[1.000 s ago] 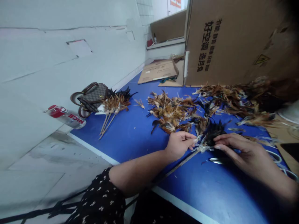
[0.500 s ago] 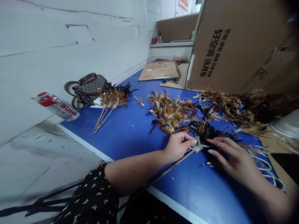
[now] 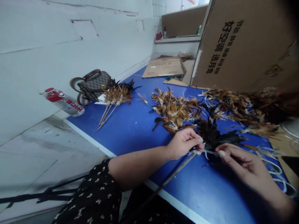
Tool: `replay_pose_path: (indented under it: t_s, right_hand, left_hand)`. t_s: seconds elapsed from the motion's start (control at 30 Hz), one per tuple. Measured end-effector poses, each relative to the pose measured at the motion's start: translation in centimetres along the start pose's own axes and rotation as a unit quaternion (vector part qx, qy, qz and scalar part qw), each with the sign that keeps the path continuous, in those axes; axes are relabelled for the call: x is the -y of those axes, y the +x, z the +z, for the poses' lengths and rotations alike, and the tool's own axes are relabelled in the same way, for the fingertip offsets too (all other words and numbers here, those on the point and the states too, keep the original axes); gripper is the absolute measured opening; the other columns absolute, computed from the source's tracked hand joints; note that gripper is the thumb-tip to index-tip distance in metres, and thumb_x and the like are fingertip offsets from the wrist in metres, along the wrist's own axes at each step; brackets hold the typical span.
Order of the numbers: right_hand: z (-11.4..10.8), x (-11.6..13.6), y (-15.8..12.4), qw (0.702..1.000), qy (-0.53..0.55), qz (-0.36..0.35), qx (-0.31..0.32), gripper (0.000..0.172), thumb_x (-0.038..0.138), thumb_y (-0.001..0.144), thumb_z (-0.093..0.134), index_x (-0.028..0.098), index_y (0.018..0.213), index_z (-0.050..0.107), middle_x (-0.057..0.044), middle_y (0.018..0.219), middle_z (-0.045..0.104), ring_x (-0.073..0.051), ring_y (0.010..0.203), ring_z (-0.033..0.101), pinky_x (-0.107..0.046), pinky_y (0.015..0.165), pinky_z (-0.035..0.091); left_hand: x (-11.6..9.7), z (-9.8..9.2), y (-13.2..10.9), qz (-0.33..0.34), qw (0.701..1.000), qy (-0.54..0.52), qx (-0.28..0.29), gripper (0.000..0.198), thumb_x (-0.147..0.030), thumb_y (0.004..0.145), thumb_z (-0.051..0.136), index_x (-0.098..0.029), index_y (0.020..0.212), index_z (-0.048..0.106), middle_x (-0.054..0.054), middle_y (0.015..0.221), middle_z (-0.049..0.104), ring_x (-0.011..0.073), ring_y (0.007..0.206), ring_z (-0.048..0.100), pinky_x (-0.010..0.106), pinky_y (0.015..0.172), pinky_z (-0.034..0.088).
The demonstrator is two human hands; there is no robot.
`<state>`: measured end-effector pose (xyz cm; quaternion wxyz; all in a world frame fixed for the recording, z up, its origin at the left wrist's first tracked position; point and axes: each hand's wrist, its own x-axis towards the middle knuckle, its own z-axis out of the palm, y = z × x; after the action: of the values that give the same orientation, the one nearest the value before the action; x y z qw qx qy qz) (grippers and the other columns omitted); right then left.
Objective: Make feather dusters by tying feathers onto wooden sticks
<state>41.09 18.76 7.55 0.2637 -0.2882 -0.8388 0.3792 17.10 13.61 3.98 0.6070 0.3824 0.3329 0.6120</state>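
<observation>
A thin stick (image 3: 178, 169) slants up from the table's near edge to a bunch of black feathers (image 3: 209, 133). Whitish bindings wrap the place where the stick meets the feathers. My left hand (image 3: 183, 144) is closed in a pinch at those bindings, on what looks like one end of a translucent plastic strip (image 3: 209, 151). My right hand (image 3: 243, 163) pinches the strip's other end between thumb and forefinger, to the right of the stick. Between the hands the strip runs nearly straight. The left fingertips partly hide the bindings.
Brown feathers (image 3: 175, 112) lie in piles behind my hands, with more (image 3: 247, 109) along the large cardboard box (image 3: 229, 49). Finished-looking feather sticks (image 3: 116, 96) rest by a handbag (image 3: 94, 84) and a bottle (image 3: 64, 101). White loops (image 3: 274, 169) lie at right.
My right hand has gone from spread fingers to a pinch on the strip, which now stretches to the right. My left hand stays at the bindings. The whole view has shifted slightly.
</observation>
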Motion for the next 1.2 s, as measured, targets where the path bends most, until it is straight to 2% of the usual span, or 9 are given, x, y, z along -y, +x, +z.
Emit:
replay_pose_path:
  t_s: [0.07, 0.2, 0.3, 0.37, 0.47, 0.57, 0.7, 1.03, 1.2]
  right_hand:
    - [0.2, 0.2, -0.2, 0.999, 0.041, 0.005, -0.022, 0.032, 0.046, 0.105, 0.069, 0.025, 0.081, 0.074, -0.008, 0.105, 0.075, -0.024, 0.093, 0.069, -0.033, 0.082, 0.057]
    - [2.0, 0.8, -0.3, 0.978, 0.203, 0.024, -0.031, 0.031, 0.043, 0.103, 0.071, 0.023, 0.079, 0.073, -0.012, 0.126, 0.073, -0.032, 0.118, 0.067, -0.043, 0.101, 0.056]
    - [3.5, 1.6, 0.0, 0.909, 0.414, 0.035, -0.026, 0.033, 0.044, 0.106, 0.065, 0.024, 0.08, 0.069, -0.008, 0.096, 0.069, -0.027, 0.096, 0.067, -0.048, 0.096, 0.058]
    - [4.1, 2.0, 0.3, 0.859, 0.508, 0.053, -0.028, 0.038, 0.045, 0.107, 0.063, 0.025, 0.075, 0.061, -0.001, 0.072, 0.052, -0.02, 0.072, 0.056, -0.043, 0.084, 0.058]
    - [4.3, 2.0, 0.3, 0.829, 0.549, 0.102, -0.033, 0.042, 0.043, 0.109, 0.06, 0.024, 0.071, 0.052, 0.003, 0.063, 0.036, -0.016, 0.059, 0.036, -0.033, 0.062, 0.045]
    - [4.6, 1.8, 0.2, 0.842, 0.52, 0.135, -0.04, 0.045, 0.044, 0.109, 0.058, 0.023, 0.069, 0.05, 0.003, 0.062, 0.031, -0.016, 0.059, 0.029, -0.032, 0.056, 0.034]
    - [4.8, 1.6, 0.0, 0.863, 0.475, 0.16, -0.063, 0.049, 0.05, 0.106, 0.062, 0.025, 0.068, 0.046, 0.004, 0.061, 0.026, -0.016, 0.056, 0.023, -0.032, 0.052, 0.029]
    - [4.3, 1.7, -0.1, 0.87, 0.447, 0.193, -0.075, 0.05, 0.05, 0.102, 0.068, 0.024, 0.066, 0.045, 0.004, 0.06, 0.029, -0.014, 0.055, 0.026, -0.03, 0.048, 0.031]
    - [5.0, 1.3, -0.2, 0.889, 0.411, 0.183, -0.081, 0.05, 0.054, 0.106, 0.064, 0.024, 0.068, 0.048, 0.003, 0.063, 0.034, -0.015, 0.057, 0.031, -0.031, 0.053, 0.034]
  left_hand:
    - [0.5, -0.3, 0.2, -0.012, 1.0, 0.014, -0.016, 0.057, -0.059, 0.075, 0.095, -0.016, 0.09, 0.06, 0.001, 0.071, 0.073, 0.0122, 0.064, 0.069, 0.029, 0.07, 0.055]
    - [1.0, -0.5, 0.2, -0.049, 0.998, 0.031, 0.023, 0.059, -0.061, 0.075, 0.094, -0.016, 0.092, 0.061, 0.001, 0.073, 0.074, 0.0123, 0.065, 0.068, 0.029, 0.07, 0.055]
    - [1.0, -0.1, -0.1, -0.053, 0.997, 0.023, 0.046, 0.056, -0.06, 0.078, 0.093, -0.016, 0.092, 0.062, 0.001, 0.074, 0.073, 0.0121, 0.068, 0.069, 0.03, 0.075, 0.054]
    - [1.0, 0.1, -0.2, -0.044, 0.997, 0.007, 0.06, 0.053, -0.059, 0.082, 0.091, -0.016, 0.09, 0.06, 0.0, 0.073, 0.072, 0.0123, 0.069, 0.069, 0.031, 0.078, 0.054]
    - [1.3, 0.5, -0.4, -0.052, 0.994, -0.042, 0.082, 0.052, -0.058, 0.084, 0.089, -0.019, 0.089, 0.055, -0.001, 0.067, 0.07, 0.0143, 0.066, 0.069, 0.033, 0.075, 0.054]
    - [1.9, 0.7, -0.6, -0.057, 0.993, -0.066, 0.078, 0.053, -0.055, 0.082, 0.092, -0.02, 0.087, 0.052, -0.004, 0.062, 0.065, 0.0137, 0.061, 0.065, 0.032, 0.069, 0.052]
    - [2.2, 0.9, -0.6, -0.06, 0.994, -0.068, 0.064, 0.054, -0.053, 0.079, 0.094, -0.021, 0.084, 0.051, -0.006, 0.059, 0.06, 0.0116, 0.057, 0.06, 0.03, 0.065, 0.049]
    - [1.2, 0.8, -0.9, -0.059, 0.995, -0.067, 0.05, 0.054, -0.051, 0.079, 0.094, -0.021, 0.081, 0.049, -0.008, 0.056, 0.054, 0.0104, 0.055, 0.057, 0.03, 0.065, 0.046]
    - [0.7, 0.3, -0.7, -0.071, 0.996, -0.04, 0.047, 0.053, -0.053, 0.077, 0.096, -0.019, 0.082, 0.054, -0.005, 0.059, 0.061, 0.0137, 0.06, 0.064, 0.032, 0.07, 0.05]
